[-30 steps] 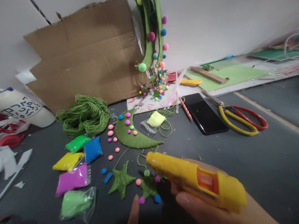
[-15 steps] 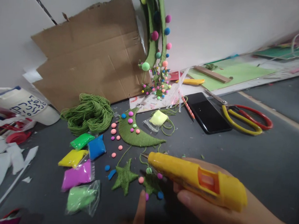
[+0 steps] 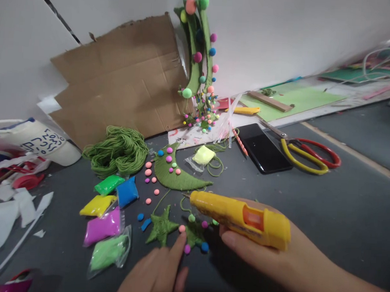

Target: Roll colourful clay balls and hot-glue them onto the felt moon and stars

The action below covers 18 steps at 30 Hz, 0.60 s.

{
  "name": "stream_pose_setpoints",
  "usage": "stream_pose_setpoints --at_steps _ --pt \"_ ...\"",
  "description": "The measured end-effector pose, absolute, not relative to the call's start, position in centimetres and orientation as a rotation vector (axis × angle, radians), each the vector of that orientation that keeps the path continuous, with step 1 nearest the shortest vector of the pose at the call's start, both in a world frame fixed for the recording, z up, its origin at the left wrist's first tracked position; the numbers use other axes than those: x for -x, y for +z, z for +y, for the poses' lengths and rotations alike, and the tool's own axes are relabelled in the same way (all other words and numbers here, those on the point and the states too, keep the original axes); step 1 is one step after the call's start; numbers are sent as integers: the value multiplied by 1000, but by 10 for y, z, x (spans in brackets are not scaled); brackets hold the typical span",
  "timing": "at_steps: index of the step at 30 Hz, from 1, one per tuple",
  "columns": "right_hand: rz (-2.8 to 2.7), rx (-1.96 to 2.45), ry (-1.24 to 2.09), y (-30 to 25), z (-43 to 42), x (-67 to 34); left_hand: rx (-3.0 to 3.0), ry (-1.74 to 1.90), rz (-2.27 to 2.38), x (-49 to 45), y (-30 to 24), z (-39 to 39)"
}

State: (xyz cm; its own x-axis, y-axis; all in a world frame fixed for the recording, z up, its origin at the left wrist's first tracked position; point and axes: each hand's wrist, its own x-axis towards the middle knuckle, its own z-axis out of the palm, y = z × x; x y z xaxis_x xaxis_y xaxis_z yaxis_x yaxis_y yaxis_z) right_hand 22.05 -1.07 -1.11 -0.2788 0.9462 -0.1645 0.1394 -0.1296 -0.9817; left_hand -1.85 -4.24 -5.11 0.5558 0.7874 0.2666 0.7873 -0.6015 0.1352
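My right hand grips a yellow glue gun, its nozzle pointing left over a green yarn star dotted with small clay balls. My left hand reaches up from the bottom edge, index finger stretched out and touching a pink ball at that star's edge. A second, plain green yarn star lies just left of the fingertip. A green yarn crescent with coloured balls lies beyond them.
Bags of coloured clay and a green yarn bundle lie at left. A phone, yellow-and-red scissors, a cardboard sheet and a tall decorated green piece stand behind. Paper scraps sit far left.
My left hand has come further up into view, its index finger reaching the pink ball by the star. The glue gun has drawn slightly nearer the star.
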Motion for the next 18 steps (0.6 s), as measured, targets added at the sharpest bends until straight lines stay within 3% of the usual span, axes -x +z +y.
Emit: stream_pose_setpoints --at_steps 8,18 --pt "-1425 1269 1492 -11 -9 -220 -2845 392 1187 14 -52 -33" --pt "-1423 1270 1501 -8 -8 -218 -2883 550 1172 7 -46 -30"
